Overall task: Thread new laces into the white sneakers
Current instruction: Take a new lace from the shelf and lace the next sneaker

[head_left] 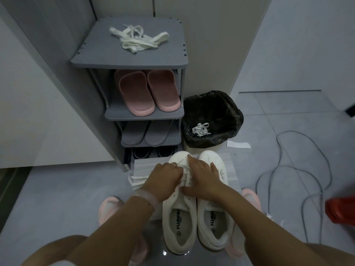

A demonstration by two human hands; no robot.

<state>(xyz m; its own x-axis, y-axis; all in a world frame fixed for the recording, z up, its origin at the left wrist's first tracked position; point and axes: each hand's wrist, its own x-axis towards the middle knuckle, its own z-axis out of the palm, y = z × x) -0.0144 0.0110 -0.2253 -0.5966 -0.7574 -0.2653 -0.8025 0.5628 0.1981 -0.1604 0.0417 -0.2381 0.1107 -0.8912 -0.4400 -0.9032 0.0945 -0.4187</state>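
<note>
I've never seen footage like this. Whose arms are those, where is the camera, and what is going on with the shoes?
There is no machine here. A person wears a camera on the head, so this one picture looks forward and down along their own arms. Both hands work on the left sneaker of a white pair on the floor. The left hand, fingers curled, is at its lace; the right hand lies spread across both sneakers, thumb by the eyelets. The right sneaker shows no lace. Ahead stands a grey shoe rack with a heap of white laces on top and pink slippers below. Beside it, a black-lined bin holds another lace.
</note>
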